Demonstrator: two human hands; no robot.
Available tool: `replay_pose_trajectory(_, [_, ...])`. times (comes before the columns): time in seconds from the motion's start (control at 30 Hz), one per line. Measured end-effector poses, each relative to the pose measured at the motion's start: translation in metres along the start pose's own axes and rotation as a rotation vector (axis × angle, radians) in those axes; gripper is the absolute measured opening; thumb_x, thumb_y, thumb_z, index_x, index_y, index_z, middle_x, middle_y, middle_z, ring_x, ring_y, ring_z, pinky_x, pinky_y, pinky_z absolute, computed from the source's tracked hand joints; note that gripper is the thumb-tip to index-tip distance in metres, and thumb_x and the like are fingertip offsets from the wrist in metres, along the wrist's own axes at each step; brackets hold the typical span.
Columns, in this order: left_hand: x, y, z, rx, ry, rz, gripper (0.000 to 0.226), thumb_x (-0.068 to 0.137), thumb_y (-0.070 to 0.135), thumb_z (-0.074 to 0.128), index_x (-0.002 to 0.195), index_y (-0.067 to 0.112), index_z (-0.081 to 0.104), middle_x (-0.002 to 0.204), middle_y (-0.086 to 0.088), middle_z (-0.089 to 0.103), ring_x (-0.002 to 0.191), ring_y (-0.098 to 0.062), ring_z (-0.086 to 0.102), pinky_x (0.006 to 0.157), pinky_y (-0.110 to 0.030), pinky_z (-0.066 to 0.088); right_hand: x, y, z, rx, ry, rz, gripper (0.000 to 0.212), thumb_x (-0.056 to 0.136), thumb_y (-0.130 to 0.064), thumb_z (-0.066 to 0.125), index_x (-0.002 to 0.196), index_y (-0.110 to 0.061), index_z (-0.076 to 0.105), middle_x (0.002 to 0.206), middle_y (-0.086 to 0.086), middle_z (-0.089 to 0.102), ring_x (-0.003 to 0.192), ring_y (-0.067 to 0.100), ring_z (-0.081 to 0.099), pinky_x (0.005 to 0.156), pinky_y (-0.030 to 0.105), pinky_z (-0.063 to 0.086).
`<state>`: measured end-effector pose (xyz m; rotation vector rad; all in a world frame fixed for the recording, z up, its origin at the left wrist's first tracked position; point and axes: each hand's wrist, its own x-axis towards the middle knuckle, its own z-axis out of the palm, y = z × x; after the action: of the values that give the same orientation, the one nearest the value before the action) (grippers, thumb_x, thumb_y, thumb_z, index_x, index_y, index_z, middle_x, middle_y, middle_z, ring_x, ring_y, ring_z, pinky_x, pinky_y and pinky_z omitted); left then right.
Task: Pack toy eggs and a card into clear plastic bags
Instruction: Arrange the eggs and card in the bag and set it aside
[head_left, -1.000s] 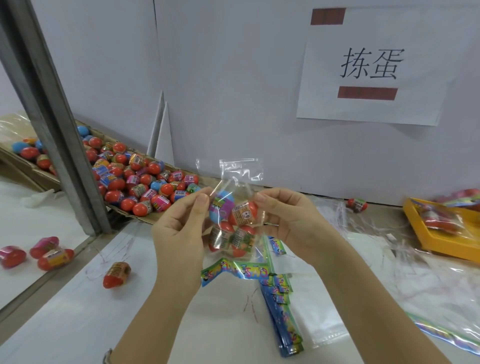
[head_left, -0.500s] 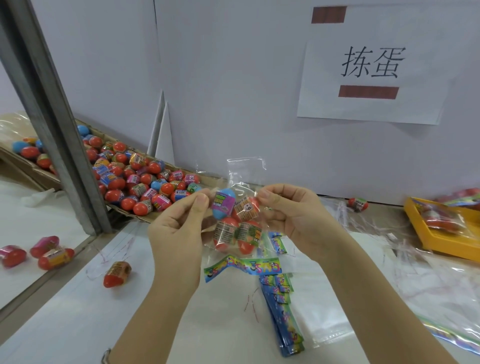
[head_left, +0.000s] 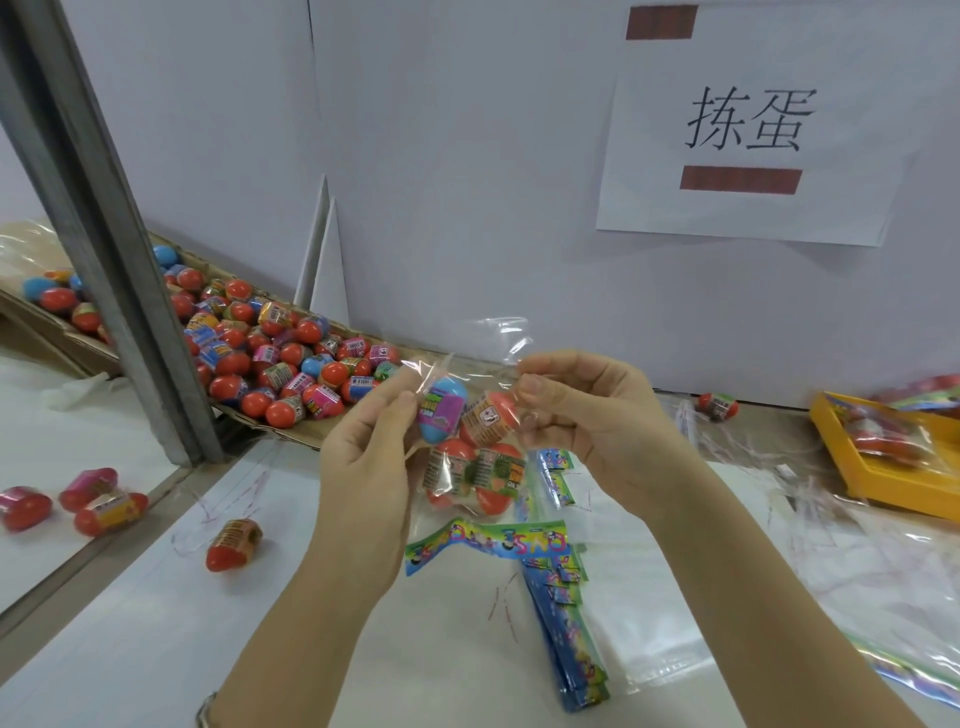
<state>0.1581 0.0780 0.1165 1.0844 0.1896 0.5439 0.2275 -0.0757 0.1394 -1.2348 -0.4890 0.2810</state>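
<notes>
Egg pile (head_left: 270, 358) in cardboard tray far left. Left hand (head_left: 363, 467) fingers (head_left: 400, 402) pinch clear bag (head_left: 506, 338) top-left edge, right hand (head_left: 587, 421) pinches top-right. Bag held above surface (head_left: 156, 649), four eggs (head_left: 441, 415) inside. Card (head_left: 493, 543) lies flat below, on surface.

Bare tabletop (head_left: 156, 649) lies open at the near left, bounded by a metal post (head_left: 137, 312) and a cardboard tray (head_left: 311, 435) far left, one loose egg (head_left: 234, 543), cards (head_left: 566, 623) stacked mid-table, and a yellow tray (head_left: 883, 496) far right.
</notes>
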Motion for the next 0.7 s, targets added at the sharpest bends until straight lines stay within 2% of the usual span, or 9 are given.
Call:
replay_pose_trajectory(0.13, [-0.0027,0.0008,0.0008,0.028,0.001,0.043,0.031,0.099,0.007,0.047,0.096,0.022,0.074,0.090,-0.003,0.076,0.066,-0.008,0.071,0.048,-0.015,0.052,-0.0003,0.0002,-0.0003,-0.015,0.011,0.012,0.012,0.066,-0.008,0.072,0.078,-0.009,0.074,0.067,0.010,0.070,0.052,0.017,0.065,0.052,0.026,0.056])
replay_pose_trajectory(0.23, [-0.0036,0.0006,0.0012,0.043,0.011,0.060,0.032,0.099,0.006,0.048,0.093,0.020,0.075,0.093,-0.005,0.076,0.074,-0.012,0.073,0.049,-0.016,0.052,-0.0001,0.0005,-0.0015,-0.022,0.011,0.016,0.014,0.066,-0.008,0.071,0.080,-0.007,0.072,0.067,0.011,0.070,0.054,0.017,0.066,0.053,0.027,0.057])
replay_pose_trajectory(0.37, [-0.0061,0.0016,0.0031,0.094,-0.007,0.104,0.037,0.099,0.004,0.046,0.085,0.022,0.076,0.078,0.002,0.074,0.052,-0.002,0.064,0.041,-0.010,0.045,-0.0004,-0.0012,-0.0051,-0.009,-0.015,0.005,0.010,0.068,-0.007,0.069,0.076,-0.010,0.074,0.066,0.009,0.069,0.054,0.017,0.065,0.055,0.028,0.058])
replay_pose_trajectory(0.47, [-0.0067,0.0033,0.0027,0.103,-0.035,0.109,0.046,0.099,0.005,0.045,0.077,0.028,0.078,0.081,0.004,0.075,0.064,-0.005,0.069,0.049,-0.014,0.051,-0.0002,-0.0014,-0.0069,0.004,-0.060,-0.014,0.012,0.068,-0.007,0.068,0.076,-0.013,0.076,0.064,0.007,0.068,0.053,0.017,0.065,0.054,0.028,0.057])
replay_pose_trajectory(0.6, [-0.0047,0.0062,0.0022,0.060,-0.075,0.064,0.045,0.099,0.005,0.043,0.082,0.028,0.079,0.092,0.003,0.076,0.080,-0.012,0.073,0.057,-0.022,0.057,0.0002,-0.0012,-0.0074,-0.005,-0.143,-0.038,0.020,0.071,-0.008,0.067,0.084,-0.018,0.078,0.066,0.004,0.069,0.056,0.016,0.066,0.058,0.028,0.058])
replay_pose_trajectory(0.7, [-0.0048,0.0061,0.0023,0.036,-0.099,0.045,0.046,0.099,0.004,0.043,0.080,0.025,0.079,0.091,-0.001,0.076,0.078,-0.015,0.073,0.057,-0.025,0.057,0.0003,-0.0026,-0.0091,-0.028,-0.155,-0.050,0.017,0.073,-0.007,0.066,0.080,-0.017,0.078,0.065,0.004,0.068,0.055,0.015,0.065,0.057,0.027,0.057])
